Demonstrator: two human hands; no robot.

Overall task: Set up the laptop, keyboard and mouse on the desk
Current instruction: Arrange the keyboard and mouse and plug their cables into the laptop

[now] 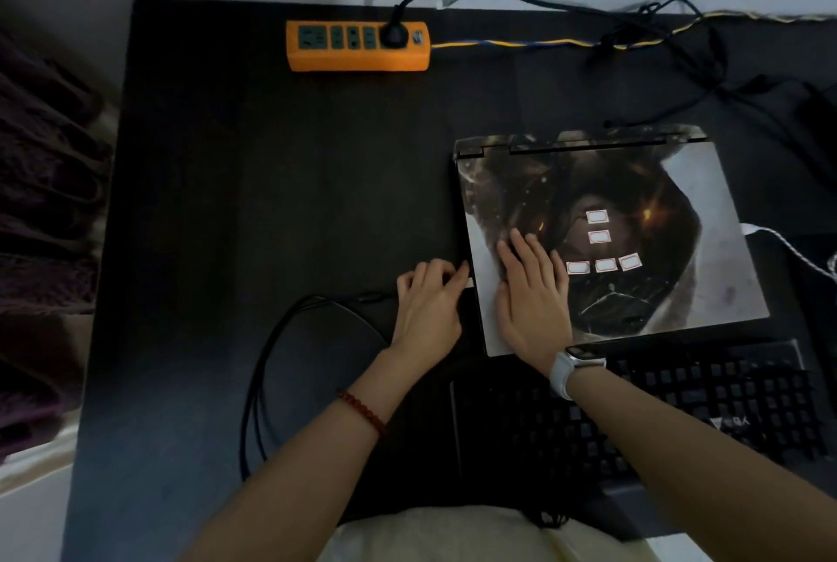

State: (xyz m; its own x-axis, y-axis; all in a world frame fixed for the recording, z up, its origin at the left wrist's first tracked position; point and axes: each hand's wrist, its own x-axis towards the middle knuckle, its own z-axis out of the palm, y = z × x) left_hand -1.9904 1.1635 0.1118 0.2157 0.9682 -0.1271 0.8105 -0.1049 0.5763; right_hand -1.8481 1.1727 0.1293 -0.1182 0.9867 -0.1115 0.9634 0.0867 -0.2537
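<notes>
Black desk (271, 199): closed laptop (634, 208) under flat, spread right hand (530, 289); curled left hand (428, 303) at its edge

Both forearms reach forward, bare to the elbow. The right hand (532, 294) lies palm-down, fingers spread flat, on the near left part of the closed laptop (634, 221) lid — its wrist wears a pale watch. The left hand (428, 303) sits just beside the laptop's left edge, fingers curled, fingertips touching that edge (whether they grip anything there is unclear). A red bead bracelet circles the left wrist.
</notes>
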